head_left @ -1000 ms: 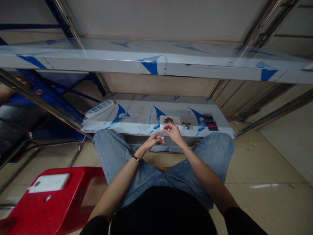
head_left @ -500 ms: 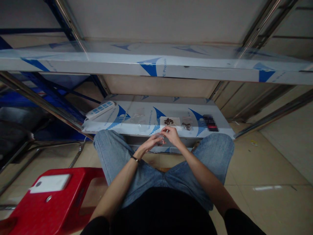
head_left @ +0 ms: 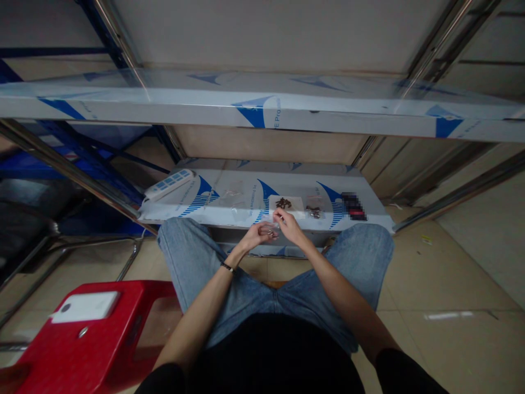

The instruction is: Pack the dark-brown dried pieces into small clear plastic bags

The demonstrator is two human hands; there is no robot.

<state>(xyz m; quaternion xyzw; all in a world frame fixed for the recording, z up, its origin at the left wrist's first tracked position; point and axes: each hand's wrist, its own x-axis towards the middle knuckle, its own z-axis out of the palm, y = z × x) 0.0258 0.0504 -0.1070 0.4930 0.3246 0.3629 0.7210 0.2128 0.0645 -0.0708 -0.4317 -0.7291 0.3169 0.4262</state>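
In front of the shelf's edge, my left hand (head_left: 256, 235) is closed around a small clear plastic bag (head_left: 269, 225). Shiny small metal pieces (head_left: 270, 233) show at its fingers, too small to name. My right hand (head_left: 288, 225) pinches the bag's upper edge with thumb and fingertips. Just beyond it, a pile of small brown pieces (head_left: 283, 203) lies on a white sheet (head_left: 297, 207). To the right of that sheet is another clear bag (head_left: 315, 202) with shiny metal parts in it.
A white power strip (head_left: 170, 184) lies at the left of the film-covered lower shelf (head_left: 221, 219). More clear plastic (head_left: 234, 200) lies mid-shelf, and a blurred-out dark item (head_left: 353, 206) at right. An upper shelf (head_left: 164, 106) crosses above. A white device (head_left: 85, 306) rests on a red stool (head_left: 61, 350).
My left hand has turned and its fingers have curled more around the bag, bringing shiny metal pieces into sight. My right hand has shifted slightly right and stays pinched.
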